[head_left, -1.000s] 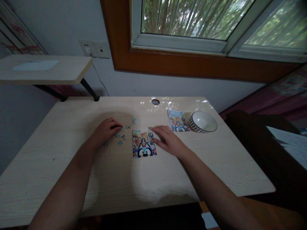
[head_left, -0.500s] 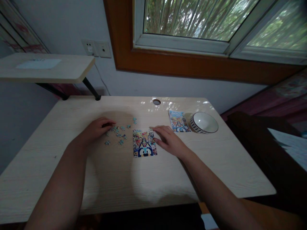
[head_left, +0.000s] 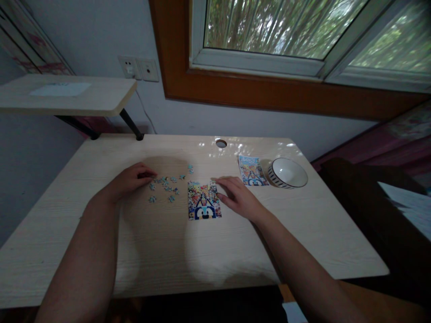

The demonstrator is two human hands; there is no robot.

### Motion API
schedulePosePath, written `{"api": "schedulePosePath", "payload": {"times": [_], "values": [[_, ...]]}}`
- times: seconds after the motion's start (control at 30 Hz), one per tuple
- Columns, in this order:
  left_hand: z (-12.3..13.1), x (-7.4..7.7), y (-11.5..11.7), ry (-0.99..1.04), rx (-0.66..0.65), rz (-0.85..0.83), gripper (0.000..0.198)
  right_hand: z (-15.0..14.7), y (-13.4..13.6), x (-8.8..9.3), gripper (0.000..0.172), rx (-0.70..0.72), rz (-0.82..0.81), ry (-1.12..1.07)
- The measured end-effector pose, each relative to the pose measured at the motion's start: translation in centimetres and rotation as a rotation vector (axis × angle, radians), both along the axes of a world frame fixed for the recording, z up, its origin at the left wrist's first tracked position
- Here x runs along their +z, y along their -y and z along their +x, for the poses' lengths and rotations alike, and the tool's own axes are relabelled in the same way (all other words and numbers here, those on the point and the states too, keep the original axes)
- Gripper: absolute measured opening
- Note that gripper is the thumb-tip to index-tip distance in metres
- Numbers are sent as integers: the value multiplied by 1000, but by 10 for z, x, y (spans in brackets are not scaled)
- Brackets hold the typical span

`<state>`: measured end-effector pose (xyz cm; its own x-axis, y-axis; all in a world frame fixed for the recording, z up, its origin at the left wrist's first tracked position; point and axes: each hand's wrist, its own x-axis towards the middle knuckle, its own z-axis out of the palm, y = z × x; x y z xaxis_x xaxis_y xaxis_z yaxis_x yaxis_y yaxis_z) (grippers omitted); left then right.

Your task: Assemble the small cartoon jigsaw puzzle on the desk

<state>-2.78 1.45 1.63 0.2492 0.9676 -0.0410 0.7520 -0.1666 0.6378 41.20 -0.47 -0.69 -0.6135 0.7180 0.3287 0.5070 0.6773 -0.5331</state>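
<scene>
A partly assembled jigsaw puzzle (head_left: 204, 202) lies flat on the table, printed with a blue cartoon dog face below a crowd of small colourful figures. My right hand (head_left: 237, 195) rests at its upper right edge, index finger stretched to the corner and thumb apart along the side. To the left are several loose puzzle pieces (head_left: 166, 188), light blue and scattered. My left hand (head_left: 134, 177) is just left of these pieces, fingers slightly bent, thumb a little apart, and no piece shows in it. One more loose piece (head_left: 191, 169) lies above the puzzle.
A picture sheet (head_left: 252, 171) with the same dog design lies behind my right hand, beside a white bowl (head_left: 288, 172) with a striped outside. A raised shelf (head_left: 101, 96) stands at the back left. A round cable hole (head_left: 221, 143) is near the table's back edge.
My left hand has drawn back slightly to the left, away from the loose pieces. My right hand stays at the puzzle's corner. The view has shifted a little.
</scene>
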Motion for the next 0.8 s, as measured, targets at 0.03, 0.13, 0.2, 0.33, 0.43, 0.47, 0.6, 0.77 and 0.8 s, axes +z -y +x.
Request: {"api": "schedulePosePath", "payload": {"times": [0.03, 0.13, 0.2, 0.33, 0.43, 0.47, 0.6, 0.77, 0.8], "values": [[0, 0, 0, 0, -7, -1, 37, 0, 0, 0, 54, -1, 0, 0], [0, 1, 1, -3, -25, 7, 35, 0, 0, 1, 54, 0, 1, 0], [1, 1, 2, -1, -35, 12, 33, -1, 1, 2, 53, -1, 4, -2], [3, 3, 3, 9, -47, 3, 32, -1, 1, 3, 53, -4, 6, -4], [4, 4, 2, 17, -48, -6, 30, -1, 1, 2, 54, -2, 7, -7], [4, 4, 2, 20, -50, -7, 30, -1, 1, 2, 54, -1, 8, -8], [3, 2, 2, 31, -48, -4, 29, -1, 1, 2, 52, -1, 15, -9], [3, 1, 2, 33, -43, -10, 29, -1, 1, 2, 51, -2, 6, -4], [4, 0, 2, 31, -42, -11, 29, -1, 1, 2, 51, -1, 4, -4]]}}
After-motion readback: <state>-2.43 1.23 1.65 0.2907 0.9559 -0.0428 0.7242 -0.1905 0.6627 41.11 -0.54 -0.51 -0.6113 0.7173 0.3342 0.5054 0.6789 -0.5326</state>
